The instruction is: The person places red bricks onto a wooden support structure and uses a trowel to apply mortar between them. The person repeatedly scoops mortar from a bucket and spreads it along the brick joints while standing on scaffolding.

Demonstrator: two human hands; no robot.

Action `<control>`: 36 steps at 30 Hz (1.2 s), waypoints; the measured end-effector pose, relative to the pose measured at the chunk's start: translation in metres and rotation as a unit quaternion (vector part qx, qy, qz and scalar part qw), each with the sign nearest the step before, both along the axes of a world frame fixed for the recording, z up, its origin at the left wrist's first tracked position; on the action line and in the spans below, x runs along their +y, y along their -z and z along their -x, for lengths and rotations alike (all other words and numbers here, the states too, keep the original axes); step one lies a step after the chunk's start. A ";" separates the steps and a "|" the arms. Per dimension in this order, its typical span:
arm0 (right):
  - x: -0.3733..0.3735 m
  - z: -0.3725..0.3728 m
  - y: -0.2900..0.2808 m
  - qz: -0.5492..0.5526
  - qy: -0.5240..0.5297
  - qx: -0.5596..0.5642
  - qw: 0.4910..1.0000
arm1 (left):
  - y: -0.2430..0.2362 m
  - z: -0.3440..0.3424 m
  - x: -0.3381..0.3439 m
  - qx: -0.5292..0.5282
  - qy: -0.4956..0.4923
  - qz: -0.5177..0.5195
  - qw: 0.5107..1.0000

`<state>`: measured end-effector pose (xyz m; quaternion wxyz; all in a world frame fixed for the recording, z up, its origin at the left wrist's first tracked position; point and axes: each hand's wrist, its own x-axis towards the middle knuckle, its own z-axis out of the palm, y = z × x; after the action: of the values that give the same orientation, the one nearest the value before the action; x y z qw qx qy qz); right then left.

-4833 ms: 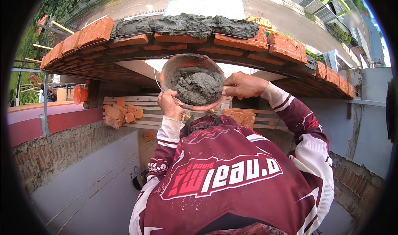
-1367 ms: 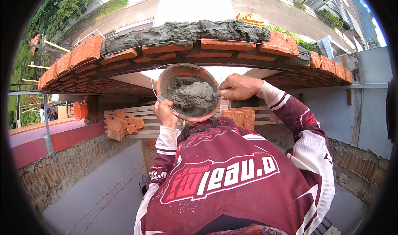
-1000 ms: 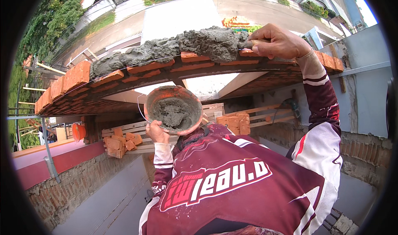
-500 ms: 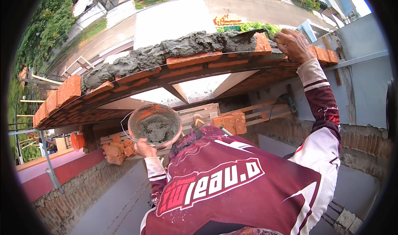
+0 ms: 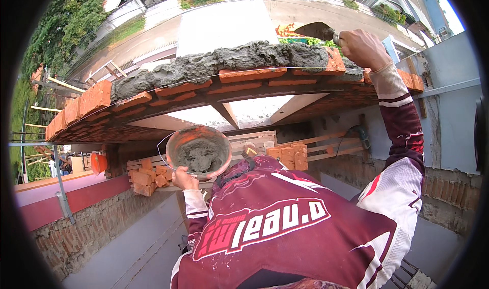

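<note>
My right hand (image 5: pixel 364 48) is closed around the handle of a pointed trowel (image 5: pixel 317 30), its dark blade raised above the wall's top and pointing left. Beneath it, a thick, rough bed of grey mortar (image 5: pixel 234 59) covers the top of the brick wall (image 5: pixel 253 75). One brick (image 5: pixel 335 60) stands at the right end of that bed, by a taut string line. With my left hand (image 5: pixel 184 178) I grip the near-left rim of an orange, mortar-smeared bucket (image 5: pixel 196 132). Wet mortar (image 5: pixel 199 159) lies inside, and its wire handle hangs at the left.
Stacked bricks (image 5: pixel 288 156) and a heap of broken bricks (image 5: pixel 145 179) rest on wooden planks (image 5: pixel 244 140) behind the wall. More bricks (image 5: pixel 94 99) stand at the wall's left end. A grey wall (image 5: pixel 451 115) rises at the right. Beyond lies a street (image 5: pixel 305 14).
The trowel has lifted off the mortar beside the standing brick and now hangs in the air above the wall. My left hand keeps its hold on the bucket. The view has shifted slightly.
</note>
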<state>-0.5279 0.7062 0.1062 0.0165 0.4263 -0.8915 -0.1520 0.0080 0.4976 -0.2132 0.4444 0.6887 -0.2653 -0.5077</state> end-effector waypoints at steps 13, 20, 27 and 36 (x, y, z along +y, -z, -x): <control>-0.183 -0.134 0.036 0.002 -0.315 -0.011 0.949 | -0.020 -0.023 -0.009 -0.012 -0.052 -0.024 0.998; -0.192 -0.155 0.030 0.209 -0.206 -0.043 0.955 | -0.001 -0.073 -0.047 -0.008 -0.067 -0.035 0.997; -0.207 -0.146 -0.001 0.171 -0.226 -0.209 0.936 | -0.011 -0.107 -0.089 -0.017 -0.080 0.016 0.997; -0.326 -0.228 -0.004 0.062 -0.295 -0.146 0.942 | 0.004 -0.166 -0.130 0.001 -0.081 0.025 0.996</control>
<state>-0.3001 0.3802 0.1099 -0.0430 0.6859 -0.7261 -0.0210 0.1736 0.3681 -0.2171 0.5012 0.6961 -0.2209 -0.4642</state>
